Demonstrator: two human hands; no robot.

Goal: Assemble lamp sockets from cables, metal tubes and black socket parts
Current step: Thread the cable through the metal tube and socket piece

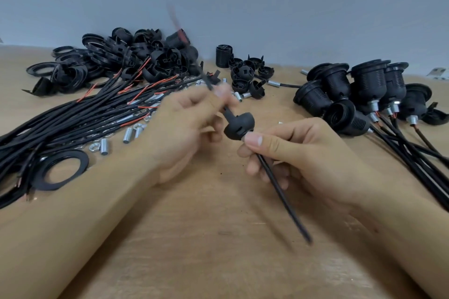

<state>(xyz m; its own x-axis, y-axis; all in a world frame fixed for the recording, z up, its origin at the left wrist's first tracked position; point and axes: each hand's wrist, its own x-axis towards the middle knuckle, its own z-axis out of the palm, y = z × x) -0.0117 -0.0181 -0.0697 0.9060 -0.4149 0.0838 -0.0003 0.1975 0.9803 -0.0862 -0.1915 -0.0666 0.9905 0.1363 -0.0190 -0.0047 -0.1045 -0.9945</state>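
A black cable (281,196) runs through a black socket cap (239,125) held above the middle of the wooden table (218,238). My left hand (187,126) pinches the cable above the cap, its red-tipped end blurred and pointing up. My right hand (298,150) grips the cable just under the cap, thumb pressed at the cap's base. The cable's lower end hangs toward me, blurred.
A bundle of black cables (73,114) lies at left with metal tubes (127,135), nuts and a black ring (60,170). Black socket parts (136,58) are heaped at the back left, caps (245,75) at the back centre. Assembled sockets with cables (364,94) lie at right.
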